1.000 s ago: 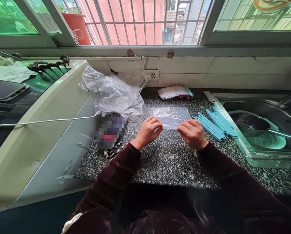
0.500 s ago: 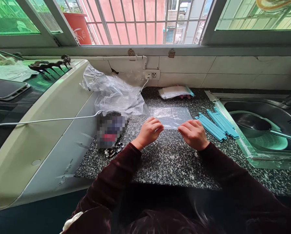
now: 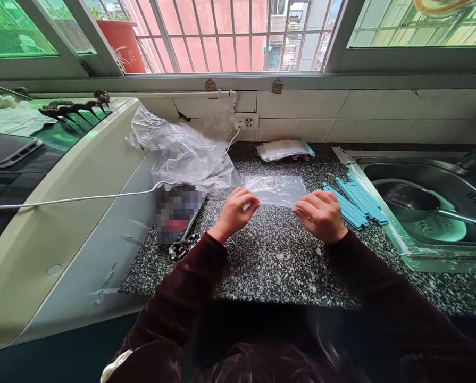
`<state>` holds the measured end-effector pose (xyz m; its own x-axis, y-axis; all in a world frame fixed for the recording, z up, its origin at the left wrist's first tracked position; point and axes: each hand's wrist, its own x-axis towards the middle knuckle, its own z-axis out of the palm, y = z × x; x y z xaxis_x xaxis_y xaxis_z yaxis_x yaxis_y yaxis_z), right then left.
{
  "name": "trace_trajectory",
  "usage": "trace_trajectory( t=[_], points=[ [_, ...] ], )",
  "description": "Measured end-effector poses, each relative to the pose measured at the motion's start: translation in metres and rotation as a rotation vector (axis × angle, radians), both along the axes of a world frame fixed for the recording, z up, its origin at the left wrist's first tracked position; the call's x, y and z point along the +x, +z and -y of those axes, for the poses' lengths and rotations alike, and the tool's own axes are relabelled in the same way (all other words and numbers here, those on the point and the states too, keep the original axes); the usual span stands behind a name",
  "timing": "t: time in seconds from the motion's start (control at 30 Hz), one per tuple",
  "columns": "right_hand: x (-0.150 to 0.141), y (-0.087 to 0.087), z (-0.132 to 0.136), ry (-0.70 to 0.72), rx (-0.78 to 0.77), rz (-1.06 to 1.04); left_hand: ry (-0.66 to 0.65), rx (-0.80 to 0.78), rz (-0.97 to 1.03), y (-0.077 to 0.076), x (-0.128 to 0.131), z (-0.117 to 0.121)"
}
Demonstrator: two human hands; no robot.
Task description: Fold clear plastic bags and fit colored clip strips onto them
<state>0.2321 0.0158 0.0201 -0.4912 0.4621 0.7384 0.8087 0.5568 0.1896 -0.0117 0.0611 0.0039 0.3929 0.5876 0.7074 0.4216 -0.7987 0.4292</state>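
Note:
A small clear plastic bag (image 3: 280, 187) lies over the speckled counter, its near edge stretched between my two hands. My left hand (image 3: 238, 210) pinches the bag's near left corner. At the near right corner, my right hand (image 3: 320, 214) has its fingers closed on the same bag. Several light-blue flat strips (image 3: 355, 202) lie in two loose groups just right of my right hand. Beyond the bag sits a stack of flat packets (image 3: 282, 150) with blue and purple ends.
A crumpled clear plastic sheet (image 3: 190, 157) lies at the back left. Near it is a phone (image 3: 182, 213), partly blurred, on small dark and white bits. A white cable (image 3: 82, 201) crosses the left side. On the right is a sink (image 3: 405, 260) holding a pan (image 3: 407, 202).
The bag's near edge has lifted slightly and looks tauter. My right hand has shifted a little to the right relative to the counter. The whole view has moved slightly.

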Motion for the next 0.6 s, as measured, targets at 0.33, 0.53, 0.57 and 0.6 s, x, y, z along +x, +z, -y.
trace_trajectory(
  t=[0.33,0.53,0.57,0.6],
  points=[
    [0.032,0.008,-0.008,0.018,-0.011,-0.090,0.068,-0.085,0.041,0.005,-0.012,-0.007],
    [0.020,0.005,-0.006,0.045,-0.047,-0.072,0.249,0.089,-0.118,0.006,-0.006,0.000],
    [0.016,0.004,-0.005,0.051,-0.066,-0.072,0.266,0.125,-0.152,0.006,-0.004,0.002],
    [0.014,0.003,-0.005,0.060,-0.083,-0.073,0.266,0.152,-0.183,0.005,-0.001,0.004]
  ],
)
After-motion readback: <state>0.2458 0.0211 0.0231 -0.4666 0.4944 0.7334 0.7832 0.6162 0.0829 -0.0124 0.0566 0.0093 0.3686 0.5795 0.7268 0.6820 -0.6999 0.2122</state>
